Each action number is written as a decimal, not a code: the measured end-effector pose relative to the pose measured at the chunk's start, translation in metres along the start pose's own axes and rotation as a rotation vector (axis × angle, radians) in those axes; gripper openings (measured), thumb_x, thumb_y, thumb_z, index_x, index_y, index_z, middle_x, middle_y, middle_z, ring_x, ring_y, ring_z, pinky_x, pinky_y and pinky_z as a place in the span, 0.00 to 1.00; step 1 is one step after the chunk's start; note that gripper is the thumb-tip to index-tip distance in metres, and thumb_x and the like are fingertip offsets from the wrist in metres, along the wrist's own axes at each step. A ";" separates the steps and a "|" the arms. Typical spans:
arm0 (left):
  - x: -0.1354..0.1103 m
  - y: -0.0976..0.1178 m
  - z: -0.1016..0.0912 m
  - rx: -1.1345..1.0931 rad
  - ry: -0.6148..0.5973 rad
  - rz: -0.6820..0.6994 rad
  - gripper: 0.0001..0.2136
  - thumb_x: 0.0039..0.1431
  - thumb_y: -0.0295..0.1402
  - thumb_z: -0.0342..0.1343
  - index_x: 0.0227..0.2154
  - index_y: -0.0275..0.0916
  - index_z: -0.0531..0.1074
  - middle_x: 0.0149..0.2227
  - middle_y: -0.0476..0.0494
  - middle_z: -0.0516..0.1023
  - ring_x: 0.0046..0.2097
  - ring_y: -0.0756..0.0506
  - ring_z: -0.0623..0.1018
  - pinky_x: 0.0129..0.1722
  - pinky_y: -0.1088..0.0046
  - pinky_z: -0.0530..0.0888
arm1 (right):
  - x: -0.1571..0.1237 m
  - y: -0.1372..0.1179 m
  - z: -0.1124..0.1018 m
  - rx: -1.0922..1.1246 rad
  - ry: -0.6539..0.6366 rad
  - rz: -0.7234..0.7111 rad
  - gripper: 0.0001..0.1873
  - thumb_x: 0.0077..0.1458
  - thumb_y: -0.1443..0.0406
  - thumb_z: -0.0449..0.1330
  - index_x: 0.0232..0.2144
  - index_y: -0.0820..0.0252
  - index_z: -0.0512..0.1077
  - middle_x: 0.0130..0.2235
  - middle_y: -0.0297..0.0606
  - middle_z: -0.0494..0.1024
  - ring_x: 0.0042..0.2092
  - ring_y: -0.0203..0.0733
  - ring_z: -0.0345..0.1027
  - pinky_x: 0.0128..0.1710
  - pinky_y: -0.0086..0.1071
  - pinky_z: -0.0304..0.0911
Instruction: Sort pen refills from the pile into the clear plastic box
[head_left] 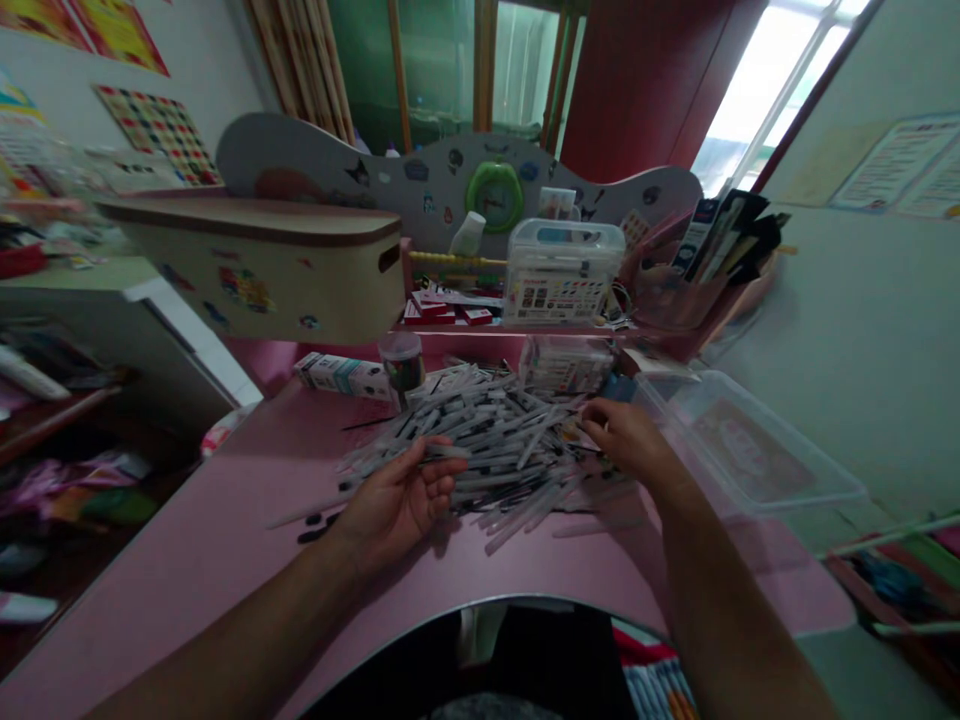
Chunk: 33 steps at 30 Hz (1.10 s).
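Note:
A big heap of translucent pens (480,425) with some dark parts lies across the middle of the pink desk. My left hand (409,498), palm turned up at the heap's near left side, pinches a whitish pen (448,453) between thumb and fingers. At the right edge of the heap, my right hand (626,438) has its thumb and fingertips drawn together. Whatever they grip is too small or blurred to make out. A few black caps (313,530) rest on the desk left of my left wrist.
An open clear plastic bin (787,480) sits at the right. Behind the heap are a round jar (403,365), a long box (345,376) and a clear case (568,363). The shelf above carries a cream storage box (300,275), a handled case (562,275) and a pen holder (679,290).

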<state>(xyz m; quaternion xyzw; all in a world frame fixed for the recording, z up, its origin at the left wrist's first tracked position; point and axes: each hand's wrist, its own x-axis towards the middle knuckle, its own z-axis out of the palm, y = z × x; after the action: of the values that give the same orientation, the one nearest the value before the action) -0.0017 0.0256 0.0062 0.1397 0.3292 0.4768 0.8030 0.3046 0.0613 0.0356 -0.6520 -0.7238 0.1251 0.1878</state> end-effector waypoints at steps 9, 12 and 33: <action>-0.001 -0.001 0.005 0.041 0.048 0.016 0.14 0.71 0.29 0.40 0.36 0.34 0.71 0.27 0.38 0.82 0.21 0.49 0.79 0.20 0.78 0.77 | -0.011 0.014 -0.005 -0.420 -0.391 0.185 0.09 0.51 0.64 0.62 0.35 0.62 0.77 0.37 0.46 0.81 0.38 0.46 0.74 0.30 0.31 0.53; -0.002 -0.001 0.005 0.045 0.052 0.023 0.14 0.71 0.29 0.40 0.37 0.34 0.71 0.26 0.38 0.81 0.21 0.50 0.79 0.20 0.78 0.77 | -0.010 0.017 0.000 -0.438 -0.392 0.181 0.10 0.52 0.66 0.61 0.37 0.64 0.76 0.39 0.48 0.81 0.40 0.47 0.74 0.31 0.31 0.55; -0.001 -0.014 0.002 0.159 -0.013 0.110 0.06 0.65 0.25 0.52 0.39 0.32 0.73 0.35 0.35 0.83 0.29 0.49 0.82 0.25 0.79 0.79 | -0.018 -0.044 0.044 1.001 -0.380 -0.159 0.07 0.45 0.68 0.61 0.31 0.60 0.70 0.29 0.30 0.71 0.31 0.34 0.66 0.33 0.27 0.60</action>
<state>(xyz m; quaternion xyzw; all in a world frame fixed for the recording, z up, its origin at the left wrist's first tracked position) 0.0087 0.0176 0.0005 0.2242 0.3524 0.4917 0.7641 0.2468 0.0409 0.0127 -0.3918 -0.6441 0.5558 0.3504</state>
